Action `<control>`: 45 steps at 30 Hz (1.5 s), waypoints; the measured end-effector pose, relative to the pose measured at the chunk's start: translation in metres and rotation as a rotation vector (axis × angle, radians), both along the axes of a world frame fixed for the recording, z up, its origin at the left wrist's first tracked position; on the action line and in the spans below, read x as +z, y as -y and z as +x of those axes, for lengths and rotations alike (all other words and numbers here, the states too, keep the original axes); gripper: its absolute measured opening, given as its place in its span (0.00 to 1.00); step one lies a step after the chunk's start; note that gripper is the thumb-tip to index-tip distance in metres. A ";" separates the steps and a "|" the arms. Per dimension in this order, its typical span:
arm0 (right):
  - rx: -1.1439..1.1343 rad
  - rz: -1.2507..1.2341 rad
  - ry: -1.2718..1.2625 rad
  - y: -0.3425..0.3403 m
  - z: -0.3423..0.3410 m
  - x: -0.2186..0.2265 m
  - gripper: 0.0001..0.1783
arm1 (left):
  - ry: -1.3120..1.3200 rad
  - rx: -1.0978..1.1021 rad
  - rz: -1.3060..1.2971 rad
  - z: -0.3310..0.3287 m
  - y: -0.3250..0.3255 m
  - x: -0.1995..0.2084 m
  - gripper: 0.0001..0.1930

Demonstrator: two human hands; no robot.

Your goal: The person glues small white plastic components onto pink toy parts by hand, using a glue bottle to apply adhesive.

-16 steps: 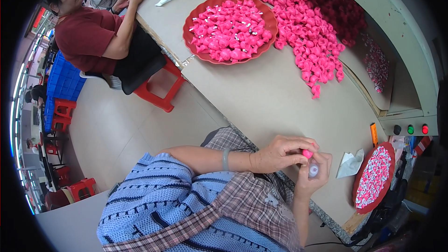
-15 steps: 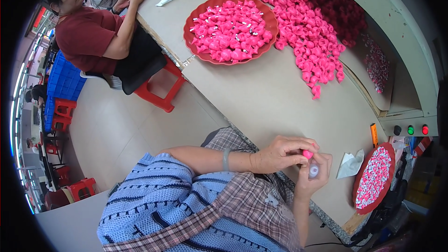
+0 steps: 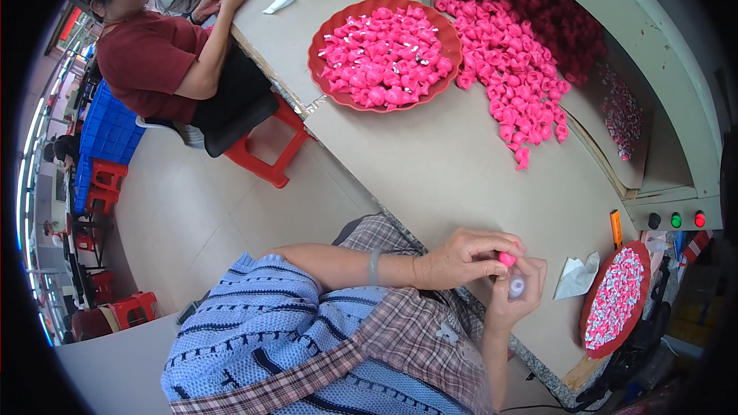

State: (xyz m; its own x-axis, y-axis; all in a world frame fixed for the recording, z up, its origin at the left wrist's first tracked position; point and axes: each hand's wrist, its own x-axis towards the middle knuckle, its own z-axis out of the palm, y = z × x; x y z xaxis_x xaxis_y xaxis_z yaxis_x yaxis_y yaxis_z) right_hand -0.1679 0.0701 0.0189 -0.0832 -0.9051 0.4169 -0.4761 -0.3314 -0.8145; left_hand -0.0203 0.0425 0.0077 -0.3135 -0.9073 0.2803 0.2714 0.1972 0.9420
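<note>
Over the table's near edge my two hands meet. My left hand (image 3: 460,258), with a pale bangle at the wrist, pinches a small pink piece (image 3: 506,259) between thumb and fingers. Just below it, my right hand (image 3: 526,292) is wrapped round a small translucent bottle (image 3: 516,286) whose round end faces up. Whether the bottle touches the pink piece I cannot make out. To the right of my hands lie a crumpled white tissue (image 3: 576,275) and a red dish (image 3: 587,315) holding many tiny pink and silvery-white parts.
A scalloped red tray (image 3: 317,61) heaped with pink pieces stands farther back. Beside it a loose pile of pink pieces (image 3: 511,69) spills from a cabinet (image 3: 669,54). An orange-handled tool (image 3: 616,228) lies near the dish. At the left a person (image 3: 154,54) sits working.
My hands stay together with the pink piece and bottle, barely shifting. The whole view has moved slightly, so the tray and pile sit a little lower.
</note>
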 end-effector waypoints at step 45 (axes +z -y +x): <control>0.002 0.050 0.034 -0.005 0.000 0.000 0.12 | 0.023 -0.019 0.000 0.002 -0.003 0.000 0.17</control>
